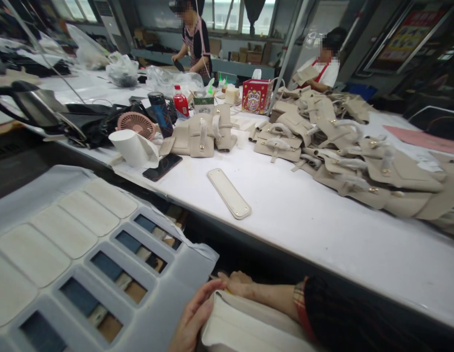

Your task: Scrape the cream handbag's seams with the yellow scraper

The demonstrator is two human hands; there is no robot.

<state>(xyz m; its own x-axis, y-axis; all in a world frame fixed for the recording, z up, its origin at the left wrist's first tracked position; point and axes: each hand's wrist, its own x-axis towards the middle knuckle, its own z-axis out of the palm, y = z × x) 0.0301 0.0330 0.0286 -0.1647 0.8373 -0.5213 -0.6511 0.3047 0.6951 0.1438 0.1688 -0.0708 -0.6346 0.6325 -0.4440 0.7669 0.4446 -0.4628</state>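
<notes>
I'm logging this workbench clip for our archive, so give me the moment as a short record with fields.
Left hand: left hand rests open on the edge of the cream stack
Right hand: right hand lies at the stack's far edge; what its fingers do is hidden
Beside the hands: grey template tray with cream pieces in some slots
On the table: white table, one cream strip, phone, beige bag pile
Others: two people at work in the background
</notes>
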